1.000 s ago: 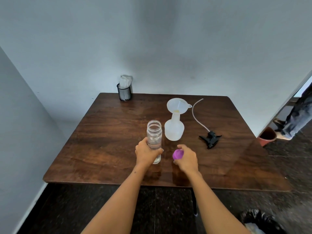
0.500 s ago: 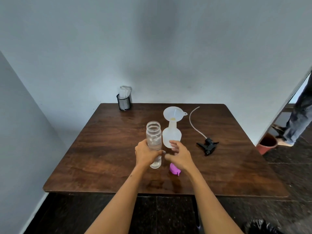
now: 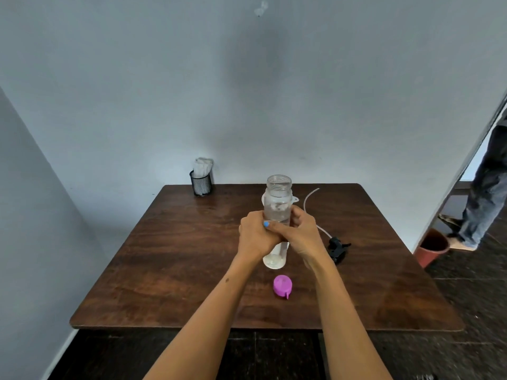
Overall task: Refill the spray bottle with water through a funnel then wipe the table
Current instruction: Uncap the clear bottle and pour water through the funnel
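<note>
- Spray bottle: hidden behind the one clear water bottle (image 3: pixel 277 204); only slivers of one white funnel (image 3: pixel 295 200) rim show beside it.
- The water bottle is ribbed clear plastic, uncapped and upright, raised over the table (image 3: pixel 170 256); no label can be read.
- Left hand (image 3: pixel 256 235) and right hand (image 3: pixel 297 234) both wrap its middle, fingers overlapping.
- One round magenta cap (image 3: pixel 282 286) lies on the dark wooden table, near the front edge.
- One black trigger sprayer head (image 3: pixel 338 248) with a thin pale tube (image 3: pixel 310 200) lies to the right.
- One black mesh cup (image 3: pixel 201 184) holds white paper.
</note>
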